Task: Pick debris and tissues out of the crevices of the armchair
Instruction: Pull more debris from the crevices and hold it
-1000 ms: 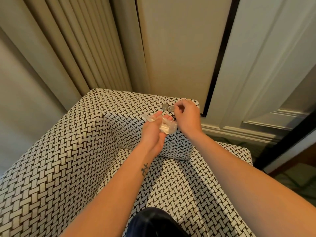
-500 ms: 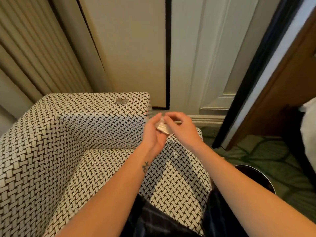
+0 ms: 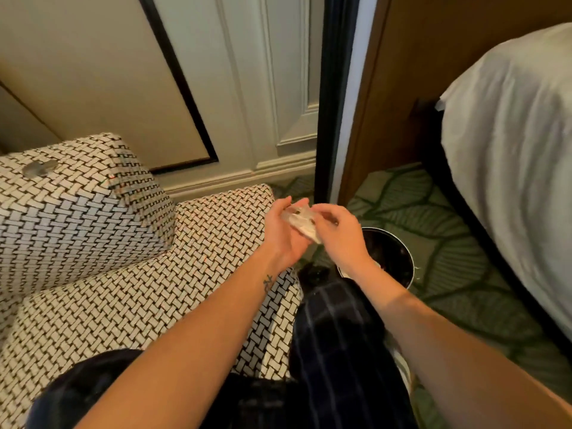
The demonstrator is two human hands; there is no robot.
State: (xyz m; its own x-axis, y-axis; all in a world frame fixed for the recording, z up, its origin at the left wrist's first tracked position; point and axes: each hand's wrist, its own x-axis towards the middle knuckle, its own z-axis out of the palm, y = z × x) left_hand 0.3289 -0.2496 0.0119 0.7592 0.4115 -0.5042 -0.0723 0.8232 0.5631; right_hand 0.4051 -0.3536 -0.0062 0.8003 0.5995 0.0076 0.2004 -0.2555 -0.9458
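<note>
While you are holding the crumpled pale wad of tissue and clear film (image 3: 301, 222) between both hands, you are working the disposal step, not the picking step: the wad is sitting in the air, out of the black-and-white woven armchair (image 3: 123, 289) and just past the edge of its seat, at about twelve o'clock from your lap. Your left hand (image 3: 283, 239) is cupping it from the nine o'clock side with fingers curled up round it. Your right hand (image 3: 339, 243) is pinching it from the three o'clock side with bent fingertips, so both hands are clamped on the one bundle. The round black waste bin (image 3: 394, 250) is standing on the green leaf-patterned carpet (image 3: 448, 218) at about four o'clock from the wad, near and lower, partly hidden behind your right wrist. The next move, as I am judging it, is calling for carrying the bundle over the bin's mouth and letting go with both hands together, since the stuff is looking light and loose and scraps may be drifting onto the carpet otherwise. It is looking glossy and translucent in places, with a couple of small dark specks that I cannot identify. Two flat grey discs (image 3: 40, 169), probably coins, are lying on the chair's arm at ten o'clock, well apart from your hands.
</note>
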